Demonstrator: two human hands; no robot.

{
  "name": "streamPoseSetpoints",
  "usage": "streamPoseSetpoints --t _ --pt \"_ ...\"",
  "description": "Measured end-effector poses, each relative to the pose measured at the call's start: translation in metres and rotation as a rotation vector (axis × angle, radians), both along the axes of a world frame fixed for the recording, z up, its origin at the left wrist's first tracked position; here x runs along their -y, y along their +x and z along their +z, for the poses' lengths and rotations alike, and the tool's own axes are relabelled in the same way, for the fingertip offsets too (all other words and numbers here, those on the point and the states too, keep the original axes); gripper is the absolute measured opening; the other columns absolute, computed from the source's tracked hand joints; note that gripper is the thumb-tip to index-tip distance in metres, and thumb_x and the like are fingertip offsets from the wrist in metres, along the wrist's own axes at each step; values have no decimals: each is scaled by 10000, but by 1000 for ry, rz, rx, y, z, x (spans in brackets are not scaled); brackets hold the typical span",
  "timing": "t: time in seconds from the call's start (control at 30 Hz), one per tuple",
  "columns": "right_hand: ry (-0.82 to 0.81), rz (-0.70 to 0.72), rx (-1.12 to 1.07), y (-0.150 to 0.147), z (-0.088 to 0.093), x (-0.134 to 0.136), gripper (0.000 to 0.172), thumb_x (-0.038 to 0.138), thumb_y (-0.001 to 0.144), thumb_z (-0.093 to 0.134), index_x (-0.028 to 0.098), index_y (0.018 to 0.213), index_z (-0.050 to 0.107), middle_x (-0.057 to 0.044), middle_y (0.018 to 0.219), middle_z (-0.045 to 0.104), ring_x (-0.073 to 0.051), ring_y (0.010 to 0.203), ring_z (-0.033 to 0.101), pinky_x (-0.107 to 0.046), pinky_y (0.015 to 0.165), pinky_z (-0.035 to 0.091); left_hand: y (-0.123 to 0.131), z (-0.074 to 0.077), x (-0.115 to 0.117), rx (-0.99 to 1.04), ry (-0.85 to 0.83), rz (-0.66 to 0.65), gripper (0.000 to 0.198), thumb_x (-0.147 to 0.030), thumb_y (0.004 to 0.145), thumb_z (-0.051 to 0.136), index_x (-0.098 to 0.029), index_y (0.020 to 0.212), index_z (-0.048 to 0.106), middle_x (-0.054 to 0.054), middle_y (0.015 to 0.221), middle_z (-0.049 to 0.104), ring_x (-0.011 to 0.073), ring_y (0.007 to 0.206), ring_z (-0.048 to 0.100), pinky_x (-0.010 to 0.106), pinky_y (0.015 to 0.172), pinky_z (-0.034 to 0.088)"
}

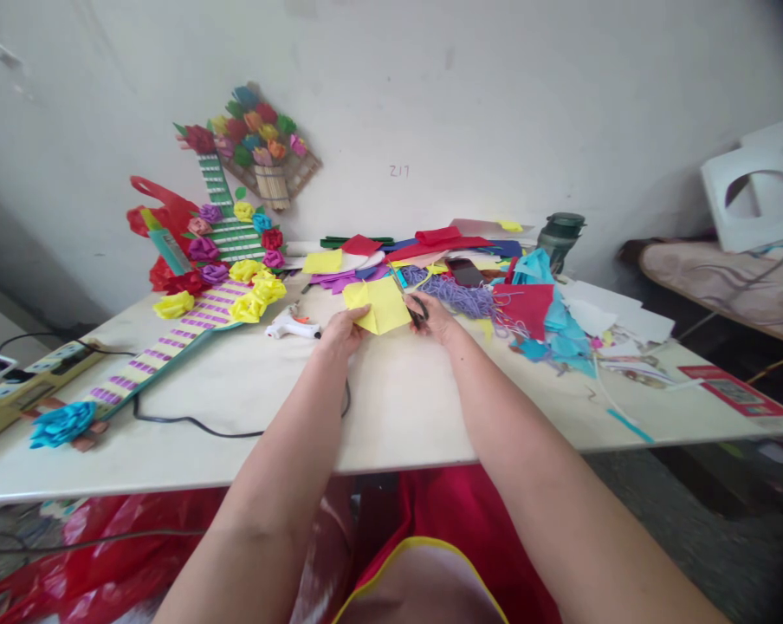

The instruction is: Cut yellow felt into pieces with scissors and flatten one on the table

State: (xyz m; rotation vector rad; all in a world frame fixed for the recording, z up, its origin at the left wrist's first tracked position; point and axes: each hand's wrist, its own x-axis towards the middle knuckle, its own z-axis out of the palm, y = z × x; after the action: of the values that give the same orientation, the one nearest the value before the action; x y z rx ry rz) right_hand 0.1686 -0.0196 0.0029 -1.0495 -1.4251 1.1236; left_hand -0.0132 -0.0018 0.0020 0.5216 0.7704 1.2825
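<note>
My left hand [343, 329] pinches the left edge of a yellow felt sheet [379, 305] and holds it just above the white table [397, 407]. My right hand [434, 316] grips dark-handled scissors [410, 302] whose blades cross the sheet's right side. A white glue gun [293, 326] lies a little left of my left hand, its black cord [190, 422] trailing toward me.
A long decorated board with paper flowers [190, 321] lies on the left. Piles of coloured felt scraps [540, 316], purple string [460, 296], a phone [464, 271] and a green jar [559, 236] crowd the back right. A power strip [24, 386] sits far left.
</note>
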Motion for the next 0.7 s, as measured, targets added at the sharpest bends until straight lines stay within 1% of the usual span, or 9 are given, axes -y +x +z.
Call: streamPoseSetpoints --t 0.1,0.27,0.43,0.53,0.7 --pt "9 7 -6 1 0 1 320 485 762 554 183 862 522 60 463 509 -78 328 465 -171 278 235 1 1 2 -3 2 -8 348 41 706 575 -77 1032 605 119 831 710 217 755 690 292 735 573" --pt "45 25 7 2 0 0 315 492 756 554 181 781 510 48 464 512 -76 327 460 -173 276 234 1 2 2 -15 9 -16 306 43 709 570 -64 993 613 100 760 707 204 707 690 277 718 576" --pt "55 34 -6 2 0 1 309 486 764 536 178 768 508 46 461 509 -77 327 454 -176 280 233 1 3 3 -25 -14 -20 316 43 701 582 -66 996 618 112 790 708 201 700 690 276 710 576" --pt "51 30 -6 2 1 1 300 482 771 525 182 778 513 53 457 506 -77 327 452 -176 282 225 1 3 3 -36 -7 -22 318 42 696 588 -66 993 619 118 804 709 204 709 690 275 707 576" --pt "44 -5 5 2 -1 -1 313 475 763 543 182 874 552 69 441 491 -74 319 439 -175 281 218 0 1 1 -58 12 -26 277 36 694 593 -68 949 625 117 794 709 205 717 690 275 711 577"
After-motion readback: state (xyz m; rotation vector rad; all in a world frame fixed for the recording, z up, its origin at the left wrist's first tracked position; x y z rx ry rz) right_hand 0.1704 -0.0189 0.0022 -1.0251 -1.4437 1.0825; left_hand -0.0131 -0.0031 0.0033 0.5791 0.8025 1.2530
